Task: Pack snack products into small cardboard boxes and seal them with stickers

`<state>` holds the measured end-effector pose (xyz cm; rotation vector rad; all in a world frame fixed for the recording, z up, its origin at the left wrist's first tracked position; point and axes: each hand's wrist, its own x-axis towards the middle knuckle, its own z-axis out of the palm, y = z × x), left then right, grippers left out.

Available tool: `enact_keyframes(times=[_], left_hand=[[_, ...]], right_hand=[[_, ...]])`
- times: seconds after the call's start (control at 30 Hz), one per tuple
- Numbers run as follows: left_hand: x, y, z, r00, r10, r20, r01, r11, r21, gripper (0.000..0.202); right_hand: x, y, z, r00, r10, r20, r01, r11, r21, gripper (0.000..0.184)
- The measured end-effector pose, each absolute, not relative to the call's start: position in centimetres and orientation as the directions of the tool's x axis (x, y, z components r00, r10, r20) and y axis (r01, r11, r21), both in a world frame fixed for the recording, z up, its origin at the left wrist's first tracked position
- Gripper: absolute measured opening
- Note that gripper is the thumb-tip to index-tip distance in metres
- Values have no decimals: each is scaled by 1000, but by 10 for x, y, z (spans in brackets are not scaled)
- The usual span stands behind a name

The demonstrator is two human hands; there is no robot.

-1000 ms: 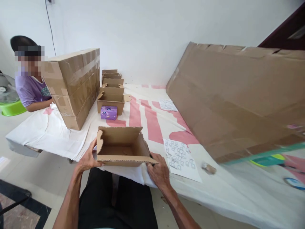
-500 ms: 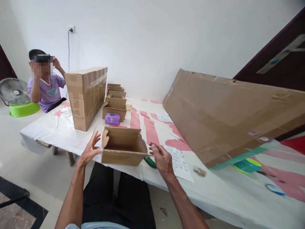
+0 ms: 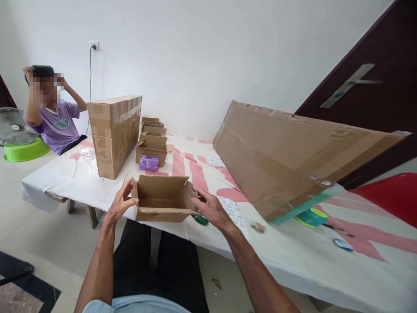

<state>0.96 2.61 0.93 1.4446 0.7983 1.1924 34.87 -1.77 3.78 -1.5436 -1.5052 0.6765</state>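
An open-topped cardboard box (image 3: 159,216) stands at the table's near edge in front of me, its inside bare. My left hand (image 3: 120,203) grips its left side, thumb toward the near corner and fingers on the side flap. At the opposite end, my right hand (image 3: 212,209) pinches the right side wall between thumb and fingers. Just behind the box lies a purple packet (image 3: 149,163), leaning by another open box (image 3: 159,155). A green round object (image 3: 201,220), perhaps a tape roll, shows partly beneath my right hand.
Taped cartons (image 3: 112,134) are stacked at left, with more open boxes behind. A large cardboard panel (image 3: 286,161) leans at right. Near it lie a printed sheet (image 3: 235,212), a teal-and-yellow tape roll (image 3: 311,217) and a blue-white roll (image 3: 342,244). A person in purple (image 3: 60,124) sits at far left.
Both my hands have closed in on the box sides, the right moving from the near corner onto the wall. The view has turned slightly right. The seated person's arms shifted at the headgear.
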Motion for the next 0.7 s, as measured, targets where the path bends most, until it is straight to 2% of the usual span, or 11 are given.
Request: enact_keyframes(times=[0.17, 0.37, 0.57, 0.7], left_hand=[[0, 7, 13, 367, 877, 309, -290, -208, 934, 105], [-2, 2, 14, 391, 881, 266, -304, -149, 941, 108], [-5, 2, 12, 396, 891, 222, -249, -128, 960, 109], [-4, -1, 18, 406, 889, 210, -220, -128, 967, 104]], right_hand=[[343, -42, 18, 279, 916, 289, 531, 104, -841, 62], [344, -55, 2, 355, 890, 286, 489, 84, -868, 61], [348, -58, -3, 293, 916, 273, 464, 114, -879, 32], [347, -58, -1, 271, 920, 284, 467, 133, -874, 28]])
